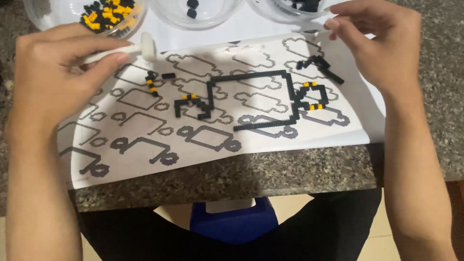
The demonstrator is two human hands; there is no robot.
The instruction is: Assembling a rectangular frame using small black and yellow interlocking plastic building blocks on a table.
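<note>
Bead pattern sheet (270,140): a white sheet printed with repeated grey outlines of blocky figures, lying flat on a speckled granite counter (290,169) and partly covered by a clear pegboard whose edge we can only faintly make out. We list on it several runs of small black beads (251,75) forming angular lines across the middle, a long straight black row (263,125) below them, and short clusters mixing black with yellow beads (313,95) at the right, the centre-left and the upper left. The beads look like tiny matte plastic cylinders; the sheet is smooth, with a glare at its top edge. Our left hand (53,79) is curled around a white plastic tool (125,49) with a rounded, flared head, thumb and fingers pressed along its handle, the head held just above the sheet's upper left part. Our right hand (382,46) hovers over the upper right corner, fingertips drawn together as if pinching; what lies between them is too small to tell. Beyond the sheet we note three clear round bowls: one (84,17) with black and yellow beads, one (193,14) with few black beads, one (290,12) with black beads. Below the counter edge sits a blue stool (234,222).
</note>
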